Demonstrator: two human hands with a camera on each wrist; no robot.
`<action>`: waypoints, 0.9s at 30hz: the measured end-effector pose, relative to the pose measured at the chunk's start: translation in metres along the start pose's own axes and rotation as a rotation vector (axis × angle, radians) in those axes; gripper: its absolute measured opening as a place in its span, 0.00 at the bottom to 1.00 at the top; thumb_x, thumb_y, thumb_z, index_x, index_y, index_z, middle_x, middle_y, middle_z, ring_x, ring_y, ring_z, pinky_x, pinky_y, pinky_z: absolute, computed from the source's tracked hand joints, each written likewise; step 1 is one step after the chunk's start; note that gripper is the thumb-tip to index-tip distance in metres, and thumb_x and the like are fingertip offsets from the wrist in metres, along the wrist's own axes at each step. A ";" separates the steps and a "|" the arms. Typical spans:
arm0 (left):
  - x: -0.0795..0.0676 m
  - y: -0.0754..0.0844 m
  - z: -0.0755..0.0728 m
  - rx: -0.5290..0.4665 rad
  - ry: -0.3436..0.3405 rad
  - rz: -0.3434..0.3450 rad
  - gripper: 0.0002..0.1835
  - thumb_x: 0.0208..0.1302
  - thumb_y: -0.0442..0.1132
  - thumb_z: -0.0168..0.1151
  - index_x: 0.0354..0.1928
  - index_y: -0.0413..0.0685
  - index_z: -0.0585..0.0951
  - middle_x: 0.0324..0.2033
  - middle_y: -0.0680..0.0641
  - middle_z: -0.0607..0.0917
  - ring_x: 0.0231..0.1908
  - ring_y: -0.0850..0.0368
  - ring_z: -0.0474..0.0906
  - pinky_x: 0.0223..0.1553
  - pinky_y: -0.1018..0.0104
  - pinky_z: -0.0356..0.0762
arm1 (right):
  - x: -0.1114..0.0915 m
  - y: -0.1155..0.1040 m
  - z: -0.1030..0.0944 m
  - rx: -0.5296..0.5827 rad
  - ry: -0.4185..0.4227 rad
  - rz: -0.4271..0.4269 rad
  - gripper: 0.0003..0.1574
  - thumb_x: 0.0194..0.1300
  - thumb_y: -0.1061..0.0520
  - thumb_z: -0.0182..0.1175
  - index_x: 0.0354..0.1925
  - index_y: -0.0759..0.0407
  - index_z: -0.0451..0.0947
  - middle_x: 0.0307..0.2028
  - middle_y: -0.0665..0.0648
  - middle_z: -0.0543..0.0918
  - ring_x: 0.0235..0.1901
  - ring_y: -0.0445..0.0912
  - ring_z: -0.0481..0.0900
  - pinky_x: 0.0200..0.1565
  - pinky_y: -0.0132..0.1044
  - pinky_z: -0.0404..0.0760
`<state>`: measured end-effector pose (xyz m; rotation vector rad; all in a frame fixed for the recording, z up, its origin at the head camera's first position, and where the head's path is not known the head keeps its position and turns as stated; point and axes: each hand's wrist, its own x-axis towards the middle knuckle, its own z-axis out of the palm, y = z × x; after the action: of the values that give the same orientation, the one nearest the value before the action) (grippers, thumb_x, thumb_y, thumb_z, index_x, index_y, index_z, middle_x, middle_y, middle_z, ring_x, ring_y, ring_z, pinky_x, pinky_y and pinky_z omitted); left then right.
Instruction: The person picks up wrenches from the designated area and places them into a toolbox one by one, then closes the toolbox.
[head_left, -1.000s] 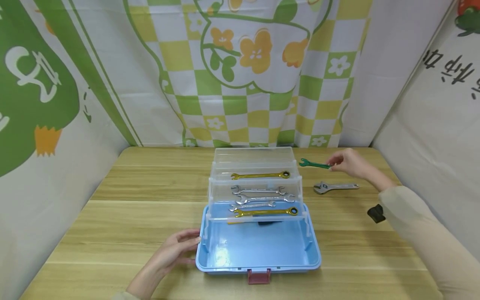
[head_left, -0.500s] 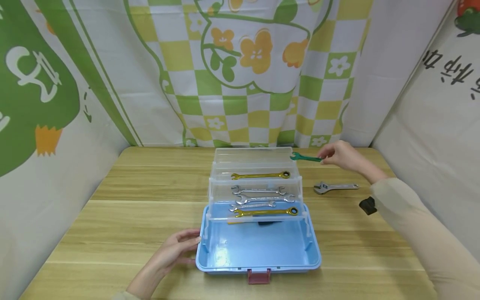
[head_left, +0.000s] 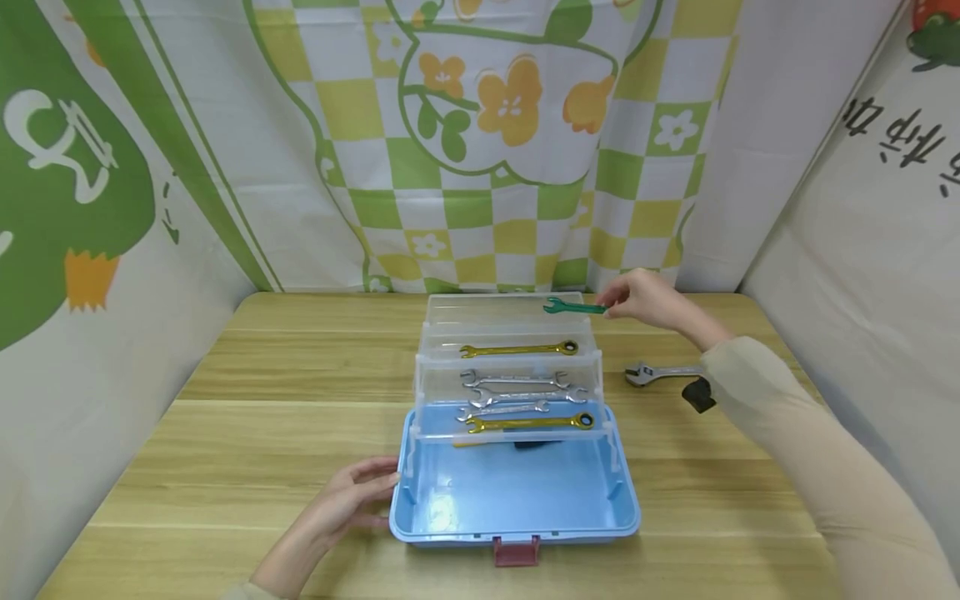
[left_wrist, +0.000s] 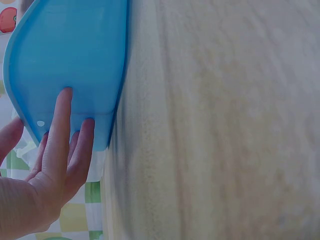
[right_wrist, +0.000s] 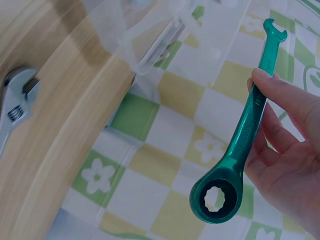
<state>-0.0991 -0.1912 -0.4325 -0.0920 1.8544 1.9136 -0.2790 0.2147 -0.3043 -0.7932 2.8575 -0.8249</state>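
My right hand pinches a green ratcheting combination wrench between thumb and fingers. In the head view it hangs over the rear tray of a blue toolbox, its open jaw pointing left. Up close, the ring end is nearest the right wrist camera. At the toolbox's left side, my left hand touches the outer wall with extended fingers, the thumb right at the rim. Clear stepped trays hold a gold wrench higher up. Below lie several silver wrenches and another gold wrench.
An adjustable wrench lies on the wooden table right of the toolbox, partly behind my sleeve. Beside it is a small black object. A dark red latch hangs at the toolbox front. Patterned curtain closes off the table's back.
My right hand has carried the green wrench leftward and slightly up, from beside the toolbox to over its rear tray. The black object has shifted left along with the right sleeve. My left hand stays put.
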 end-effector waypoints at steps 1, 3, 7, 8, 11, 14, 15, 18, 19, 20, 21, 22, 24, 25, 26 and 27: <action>0.000 0.000 0.000 0.000 0.000 -0.001 0.34 0.58 0.40 0.56 0.59 0.25 0.55 0.48 0.39 0.74 0.42 0.50 0.76 0.39 0.51 0.79 | 0.002 -0.002 0.001 0.005 -0.003 -0.007 0.07 0.52 0.66 0.61 0.34 0.65 0.80 0.30 0.59 0.82 0.29 0.47 0.75 0.30 0.36 0.76; 0.000 0.001 0.000 -0.001 -0.001 -0.002 0.34 0.58 0.40 0.56 0.59 0.24 0.55 0.48 0.39 0.74 0.42 0.50 0.76 0.39 0.51 0.78 | 0.007 -0.005 0.003 0.017 -0.011 -0.023 0.08 0.52 0.67 0.61 0.34 0.66 0.80 0.29 0.59 0.82 0.29 0.47 0.75 0.31 0.36 0.77; 0.000 0.001 0.000 -0.003 -0.004 -0.004 0.34 0.58 0.40 0.56 0.59 0.25 0.56 0.47 0.41 0.74 0.43 0.50 0.76 0.39 0.51 0.78 | 0.015 -0.012 0.007 0.037 -0.033 -0.038 0.08 0.51 0.67 0.61 0.34 0.66 0.80 0.29 0.58 0.81 0.29 0.47 0.75 0.30 0.36 0.77; 0.000 0.001 0.000 -0.003 -0.004 -0.005 0.34 0.58 0.40 0.56 0.59 0.25 0.56 0.47 0.41 0.75 0.43 0.50 0.76 0.39 0.51 0.78 | 0.016 -0.014 0.009 0.037 -0.037 -0.044 0.08 0.51 0.67 0.61 0.34 0.67 0.80 0.29 0.59 0.81 0.29 0.47 0.75 0.30 0.36 0.77; -0.001 0.002 0.001 -0.003 0.001 -0.008 0.34 0.58 0.40 0.56 0.59 0.25 0.56 0.47 0.41 0.74 0.43 0.50 0.76 0.39 0.51 0.78 | 0.021 -0.019 0.012 0.042 -0.052 -0.056 0.08 0.51 0.68 0.61 0.34 0.67 0.80 0.30 0.60 0.82 0.29 0.47 0.76 0.30 0.35 0.77; -0.001 0.002 0.001 -0.002 0.008 -0.010 0.33 0.58 0.40 0.56 0.59 0.26 0.56 0.48 0.40 0.74 0.43 0.50 0.76 0.39 0.51 0.78 | 0.026 -0.024 0.015 0.027 -0.059 -0.070 0.08 0.51 0.68 0.61 0.34 0.66 0.80 0.30 0.59 0.82 0.29 0.47 0.76 0.31 0.36 0.78; -0.001 0.002 0.001 -0.002 0.010 -0.011 0.33 0.58 0.40 0.56 0.59 0.26 0.56 0.48 0.40 0.74 0.43 0.50 0.76 0.39 0.51 0.78 | 0.027 -0.025 0.016 0.021 -0.061 -0.073 0.08 0.51 0.67 0.61 0.34 0.66 0.80 0.29 0.58 0.82 0.29 0.46 0.75 0.31 0.36 0.77; -0.001 0.002 0.001 0.000 0.011 -0.012 0.33 0.58 0.40 0.56 0.59 0.26 0.57 0.48 0.41 0.74 0.42 0.50 0.76 0.39 0.51 0.79 | 0.032 -0.032 0.019 0.002 -0.066 -0.089 0.08 0.50 0.67 0.61 0.34 0.65 0.80 0.28 0.56 0.82 0.29 0.46 0.76 0.31 0.36 0.78; -0.001 0.002 0.001 0.000 0.011 -0.013 0.33 0.58 0.40 0.56 0.59 0.26 0.57 0.47 0.41 0.74 0.42 0.50 0.76 0.39 0.51 0.79 | 0.033 -0.034 0.020 -0.003 -0.069 -0.092 0.08 0.50 0.67 0.61 0.34 0.65 0.80 0.28 0.56 0.82 0.29 0.46 0.76 0.31 0.35 0.78; -0.001 0.002 0.001 0.001 0.011 -0.013 0.33 0.58 0.40 0.56 0.59 0.26 0.57 0.47 0.41 0.74 0.42 0.50 0.76 0.39 0.51 0.79 | 0.035 -0.036 0.022 -0.006 -0.071 -0.097 0.09 0.50 0.67 0.61 0.34 0.65 0.80 0.28 0.56 0.82 0.30 0.46 0.76 0.31 0.35 0.78; -0.001 0.002 0.000 0.002 0.010 -0.014 0.33 0.58 0.40 0.56 0.59 0.26 0.57 0.47 0.42 0.75 0.42 0.50 0.76 0.39 0.51 0.79 | 0.036 -0.038 0.023 -0.003 -0.074 -0.102 0.09 0.50 0.67 0.61 0.34 0.65 0.80 0.28 0.57 0.82 0.30 0.46 0.76 0.32 0.36 0.78; -0.001 0.002 0.000 0.003 0.011 -0.014 0.33 0.58 0.40 0.56 0.59 0.26 0.57 0.47 0.42 0.75 0.42 0.50 0.76 0.39 0.51 0.79 | 0.037 -0.040 0.024 -0.002 -0.078 -0.108 0.09 0.50 0.67 0.61 0.34 0.65 0.80 0.29 0.57 0.82 0.30 0.46 0.76 0.32 0.36 0.78; -0.001 0.002 0.000 0.005 0.010 -0.014 0.33 0.58 0.40 0.56 0.59 0.26 0.57 0.47 0.42 0.75 0.42 0.50 0.76 0.39 0.51 0.79 | 0.039 -0.044 0.026 0.004 -0.080 -0.115 0.10 0.50 0.68 0.61 0.34 0.66 0.80 0.29 0.58 0.82 0.30 0.47 0.77 0.33 0.36 0.79; -0.001 0.002 0.000 0.006 0.010 -0.014 0.33 0.58 0.40 0.56 0.59 0.26 0.57 0.47 0.42 0.75 0.42 0.50 0.76 0.39 0.51 0.79 | 0.040 -0.045 0.027 0.006 -0.081 -0.117 0.10 0.49 0.68 0.61 0.34 0.66 0.80 0.29 0.58 0.82 0.30 0.47 0.77 0.33 0.36 0.79; -0.001 0.002 0.000 0.006 0.011 -0.014 0.33 0.58 0.40 0.56 0.59 0.26 0.57 0.46 0.43 0.75 0.42 0.50 0.76 0.39 0.51 0.79 | 0.041 -0.047 0.028 0.011 -0.082 -0.119 0.10 0.49 0.69 0.61 0.34 0.66 0.80 0.29 0.58 0.82 0.30 0.47 0.77 0.33 0.36 0.79; -0.002 0.002 0.000 0.007 0.011 -0.014 0.33 0.59 0.40 0.56 0.59 0.26 0.57 0.46 0.43 0.75 0.42 0.50 0.76 0.39 0.52 0.79 | 0.043 -0.049 0.029 0.012 -0.083 -0.120 0.10 0.49 0.69 0.61 0.34 0.66 0.80 0.29 0.58 0.82 0.30 0.47 0.77 0.33 0.36 0.79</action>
<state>-0.0985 -0.1912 -0.4298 -0.1130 1.8628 1.9001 -0.2877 0.1442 -0.3008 -0.9812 2.7529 -0.8002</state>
